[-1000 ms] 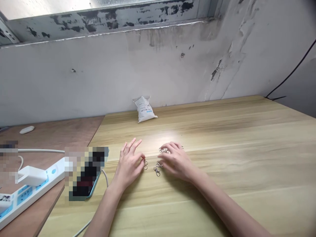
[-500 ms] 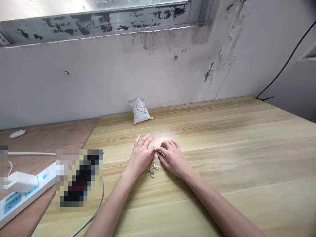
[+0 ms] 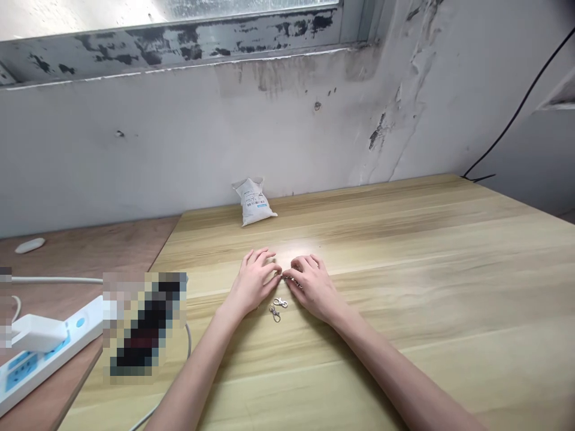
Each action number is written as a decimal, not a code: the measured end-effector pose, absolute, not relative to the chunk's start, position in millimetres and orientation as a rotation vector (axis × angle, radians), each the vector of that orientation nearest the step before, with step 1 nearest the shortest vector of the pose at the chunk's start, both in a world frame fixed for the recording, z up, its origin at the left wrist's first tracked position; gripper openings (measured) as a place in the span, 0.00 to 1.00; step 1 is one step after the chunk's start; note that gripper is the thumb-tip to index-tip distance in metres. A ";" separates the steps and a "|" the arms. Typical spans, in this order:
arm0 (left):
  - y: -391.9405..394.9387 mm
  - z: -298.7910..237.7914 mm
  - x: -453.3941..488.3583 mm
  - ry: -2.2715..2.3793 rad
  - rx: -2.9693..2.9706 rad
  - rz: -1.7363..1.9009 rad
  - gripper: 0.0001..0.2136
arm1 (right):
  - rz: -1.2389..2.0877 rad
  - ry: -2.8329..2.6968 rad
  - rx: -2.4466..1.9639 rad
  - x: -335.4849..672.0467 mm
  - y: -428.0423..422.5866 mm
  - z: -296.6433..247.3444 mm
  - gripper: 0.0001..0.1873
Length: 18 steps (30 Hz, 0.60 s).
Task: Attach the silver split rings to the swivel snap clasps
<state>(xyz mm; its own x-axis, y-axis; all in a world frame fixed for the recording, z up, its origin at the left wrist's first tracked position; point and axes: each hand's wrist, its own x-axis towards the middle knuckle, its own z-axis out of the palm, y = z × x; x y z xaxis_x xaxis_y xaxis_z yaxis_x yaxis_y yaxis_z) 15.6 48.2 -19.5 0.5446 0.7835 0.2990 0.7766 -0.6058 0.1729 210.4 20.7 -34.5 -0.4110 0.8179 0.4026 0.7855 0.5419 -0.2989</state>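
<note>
My right hand (image 3: pixel 315 286) is closed round a metal chain (image 3: pixel 294 280), most of which is hidden under its fingers. At the chain's left end, the thumb and forefinger of my left hand (image 3: pixel 252 282) pinch together, while its other fingers stretch forward. The fingertips of both hands almost meet there, and the small part between them is too tiny to make out. On the table just below lie two silver lobster clasps (image 3: pixel 280 303), the lower one (image 3: pixel 275 314) turned at a different angle.
A white plastic parcel (image 3: pixel 254 203) with a label stands against the wall on the wooden table (image 3: pixel 431 251). At left are a white power strip (image 3: pixel 90 317) with a plugged-in adapter, a pixelated dark object (image 3: pixel 148 326), a pale cable (image 3: pixel 188 347) and a small white item (image 3: pixel 30 245).
My left hand has shifted slightly down and left; its forefinger has come down to its thumb beside the chain's end. The right hand and the clasps have barely moved.
</note>
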 end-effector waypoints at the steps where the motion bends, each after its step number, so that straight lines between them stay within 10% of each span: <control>1: 49.8 -19.8 13.4 1.368 2.737 0.547 0.07 | 0.085 -2.276 -1.295 210.5 20.9 -34.4 0.09; 18: 47.8 -22.7 -2.7 1.441 2.451 0.573 0.09 | 0.094 -2.288 -1.274 210.1 18.8 -32.9 0.09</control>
<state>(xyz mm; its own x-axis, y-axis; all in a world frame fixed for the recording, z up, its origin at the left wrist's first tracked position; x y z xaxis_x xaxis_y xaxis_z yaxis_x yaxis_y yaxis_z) -2.7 47.8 -22.7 0.4364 0.8748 0.2107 0.7804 -0.4845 0.3952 210.1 18.8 -32.9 -0.4256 0.8106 0.4022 0.7748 0.5560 -0.3009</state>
